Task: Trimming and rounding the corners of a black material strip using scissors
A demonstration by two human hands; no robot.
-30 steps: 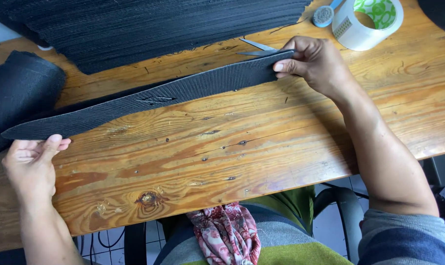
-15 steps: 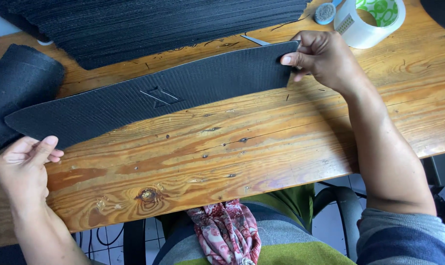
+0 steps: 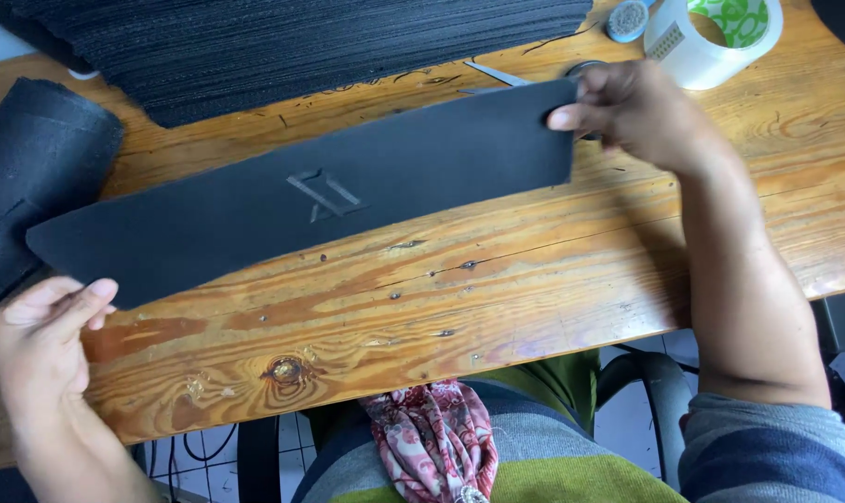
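Note:
A long black rubbery strip with an embossed mark near its middle is held above the wooden table, its broad face turned up toward me. My right hand pinches its right end between thumb and fingers. Near the strip's lower left corner my left hand holds the edge with the thumb, fingers loosely spread beneath.
A tall stack of similar black strips lies across the back of the table. A black roll sits at the left. A tape roll, a small round lid and scissors lie at the back right.
The strip has been tilted from nearly edge-on to face-up, showing its full width. My right hand has lifted its end slightly; my left hand stays at the left end.

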